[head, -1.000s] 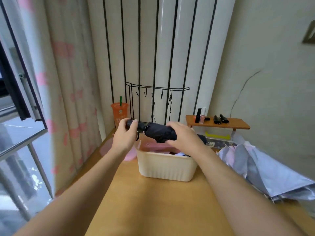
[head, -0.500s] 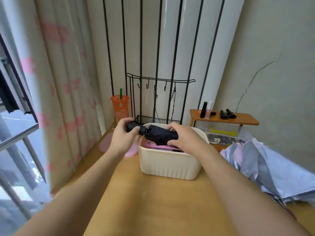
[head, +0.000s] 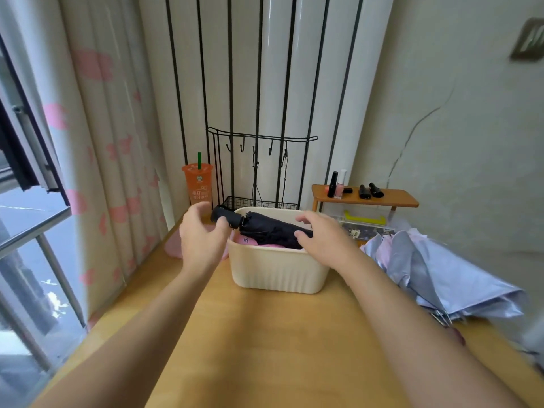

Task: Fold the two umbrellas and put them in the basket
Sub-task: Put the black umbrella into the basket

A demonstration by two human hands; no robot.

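Two bare forearms reach in over the near edge of the wooden bench [head: 279, 334] and stretch toward its far half. The left hand [head: 201, 234] is open, its fingers loosely bent and holding nothing; its thumb lies just beside the handle of the black umbrella [head: 270, 229], and I cannot tell whether the two touch. The right hand [head: 326, 241] is open too, with fingers spread and gently curved, hovering over the other end of that umbrella without gripping it.

The black umbrella is folded into a short bundle and lies tilted in the cream basket [head: 276, 272]. Its handle sticks out over the basket's left rim, and its fabric end rests lower, inside, on top of something pink. The basket, ribbed on its walls, stands on the bench at about the middle of its width, toward the far edge.

Along the right edge of the bench lies the lilac umbrella [head: 441, 275], collapsed but loose, its silvery panels sprawled well outside the basket. By the left edge, partly hidden behind the left hand, a flat pink thing [head: 173, 245] lies on the bench.

At the far left corner stands an orange cup [head: 197, 187] with a green straw. Beside it, against the wall, is a black wire rack [head: 259, 172] with hooks. Toward the far right corner a small wooden shelf [head: 365, 198] carries little bottles [head: 338, 184], with a clear box [head: 365, 222] under it. A curtain [head: 97, 142] with pink spots hangs past the left edge, next to a window [head: 26, 231].
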